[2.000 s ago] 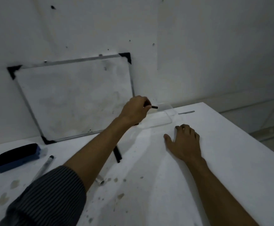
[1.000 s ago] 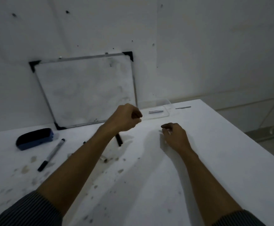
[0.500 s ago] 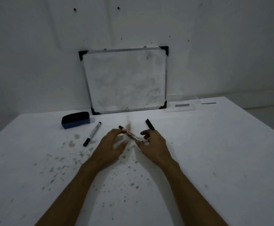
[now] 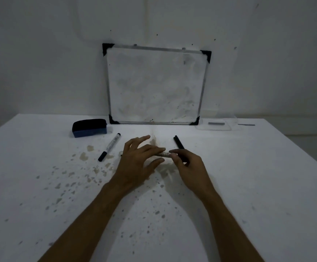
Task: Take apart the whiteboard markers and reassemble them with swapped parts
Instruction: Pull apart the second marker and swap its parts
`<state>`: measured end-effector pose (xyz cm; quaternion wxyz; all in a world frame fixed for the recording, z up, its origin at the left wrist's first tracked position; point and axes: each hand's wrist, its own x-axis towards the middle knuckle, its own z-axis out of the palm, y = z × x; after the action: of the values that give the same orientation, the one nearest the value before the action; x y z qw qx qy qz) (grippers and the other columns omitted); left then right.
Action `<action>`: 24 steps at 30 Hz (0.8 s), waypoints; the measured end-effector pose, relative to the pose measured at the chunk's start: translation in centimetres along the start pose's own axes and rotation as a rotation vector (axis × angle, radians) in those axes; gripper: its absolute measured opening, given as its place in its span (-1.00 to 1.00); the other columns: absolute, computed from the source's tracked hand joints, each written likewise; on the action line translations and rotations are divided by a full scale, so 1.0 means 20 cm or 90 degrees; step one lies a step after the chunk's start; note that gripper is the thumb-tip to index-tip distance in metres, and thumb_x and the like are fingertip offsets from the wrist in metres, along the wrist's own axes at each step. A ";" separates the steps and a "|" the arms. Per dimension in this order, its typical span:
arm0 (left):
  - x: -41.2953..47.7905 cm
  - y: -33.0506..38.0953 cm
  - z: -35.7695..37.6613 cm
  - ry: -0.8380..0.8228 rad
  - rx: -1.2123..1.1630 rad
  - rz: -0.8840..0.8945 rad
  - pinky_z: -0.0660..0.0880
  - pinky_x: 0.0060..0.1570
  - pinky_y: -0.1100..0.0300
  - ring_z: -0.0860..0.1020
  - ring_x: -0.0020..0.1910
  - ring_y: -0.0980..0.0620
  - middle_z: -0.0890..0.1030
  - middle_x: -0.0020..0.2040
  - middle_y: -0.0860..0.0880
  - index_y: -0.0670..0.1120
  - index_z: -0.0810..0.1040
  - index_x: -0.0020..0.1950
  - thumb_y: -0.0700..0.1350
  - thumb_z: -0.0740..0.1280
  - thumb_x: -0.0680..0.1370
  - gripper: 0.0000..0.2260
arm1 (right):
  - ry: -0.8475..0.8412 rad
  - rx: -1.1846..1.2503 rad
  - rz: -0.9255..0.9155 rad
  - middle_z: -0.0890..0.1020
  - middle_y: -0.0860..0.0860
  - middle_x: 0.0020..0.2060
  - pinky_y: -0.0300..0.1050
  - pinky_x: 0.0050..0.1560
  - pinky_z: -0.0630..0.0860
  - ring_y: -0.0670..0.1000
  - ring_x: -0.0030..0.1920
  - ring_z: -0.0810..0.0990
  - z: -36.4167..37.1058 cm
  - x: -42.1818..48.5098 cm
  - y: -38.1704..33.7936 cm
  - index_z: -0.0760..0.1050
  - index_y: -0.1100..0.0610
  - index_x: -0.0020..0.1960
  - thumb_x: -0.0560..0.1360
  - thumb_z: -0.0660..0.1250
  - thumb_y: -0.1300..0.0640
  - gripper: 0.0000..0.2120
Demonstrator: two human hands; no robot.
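I have the marker barrel (image 4: 165, 154) pinched between both hands just above the table (image 4: 248, 186): left hand (image 4: 137, 163) closed on one end, fingers half spread, right hand (image 4: 189, 165) closed on the other. I'd pull straight along its axis with a slight twist, to avoid flicking ink. The light is poor, so I cannot tell which part is loosening. A black cap (image 4: 178, 141) lies just beyond my right hand; a whole marker (image 4: 110, 146), an eraser (image 4: 89, 128) and the propped whiteboard (image 4: 155, 86) stand clear.
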<state>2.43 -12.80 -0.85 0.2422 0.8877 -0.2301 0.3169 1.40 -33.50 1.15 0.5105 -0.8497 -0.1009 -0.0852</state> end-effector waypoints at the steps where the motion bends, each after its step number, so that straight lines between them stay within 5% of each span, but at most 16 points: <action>1: 0.00 0.00 0.01 0.008 0.007 0.009 0.25 0.40 0.01 0.45 0.44 -0.01 0.70 0.18 0.11 0.06 0.66 0.28 0.14 0.33 0.61 -0.69 | 0.006 0.010 0.004 0.70 -0.15 0.00 -0.45 -0.09 0.48 -0.18 0.01 0.64 -0.01 0.00 0.01 0.65 -0.02 0.20 0.64 0.32 -0.02 -0.79; 4: 0.01 -0.01 0.04 0.001 -0.005 -0.016 0.33 0.28 0.07 0.56 0.27 -0.01 0.73 0.09 0.07 0.01 0.68 0.24 0.11 0.31 0.61 -0.69 | 0.067 0.012 0.039 0.69 -0.14 -0.04 -0.29 -0.10 0.53 -0.15 -0.03 0.64 -0.01 0.05 0.03 0.65 -0.02 0.15 0.67 0.23 -0.10 -0.73; 8: 0.04 -0.04 0.03 -0.091 -0.117 -0.142 0.40 0.11 0.28 0.54 0.10 0.10 0.68 0.06 0.07 0.01 0.65 0.26 0.08 0.33 0.64 -0.73 | 0.123 -0.077 0.110 0.61 0.01 0.00 -0.44 -0.37 0.47 -0.13 -0.18 0.58 -0.03 0.16 0.08 0.54 0.10 0.24 0.66 0.28 0.06 -0.80; 10: 0.07 -0.04 0.03 -0.136 -0.139 -0.187 0.40 -0.05 0.43 0.54 -0.03 0.14 0.65 -0.01 0.08 0.00 0.65 0.26 0.10 0.31 0.65 -0.71 | 0.114 -0.151 0.108 0.58 0.06 0.08 -0.33 -0.21 0.52 -0.03 -0.10 0.61 -0.01 0.21 0.09 0.53 0.09 0.25 0.60 0.39 0.04 -0.74; 12: 0.08 -0.04 0.05 -0.146 -0.118 -0.195 0.43 -0.10 0.35 0.53 -0.08 0.12 0.61 -0.04 0.09 0.01 0.63 0.26 0.13 0.27 0.66 -0.70 | 0.118 -0.210 0.106 0.57 0.06 0.07 -0.12 -0.07 0.55 0.03 -0.05 0.61 0.02 0.24 0.09 0.56 0.07 0.22 0.56 0.43 -0.03 -0.71; 16: 0.08 -0.03 0.10 -0.130 -0.072 -0.209 0.50 -0.04 0.13 0.54 -0.06 0.08 0.62 -0.01 0.06 0.03 0.58 0.27 0.15 0.19 0.68 -0.69 | 0.142 -0.285 0.098 0.62 0.04 0.02 -0.12 -0.08 0.51 0.05 -0.04 0.65 0.06 0.26 0.10 0.60 0.06 0.16 0.55 0.42 -0.05 -0.74; 24: 0.08 -0.02 0.05 -0.065 -0.262 -0.271 0.57 -0.06 0.42 0.66 -0.06 0.28 0.71 -0.04 0.12 -0.02 0.57 0.32 0.03 0.30 0.67 -0.74 | 0.177 -0.281 0.123 0.61 0.11 0.07 -0.17 -0.04 0.41 0.12 0.04 0.64 0.07 0.27 0.14 0.60 0.18 0.17 0.61 0.37 0.02 -0.75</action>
<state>4.23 -13.41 -0.54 0.4660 0.8631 -0.1100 0.1607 7.40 -33.09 -0.48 0.3277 -0.9262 0.0727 -0.1714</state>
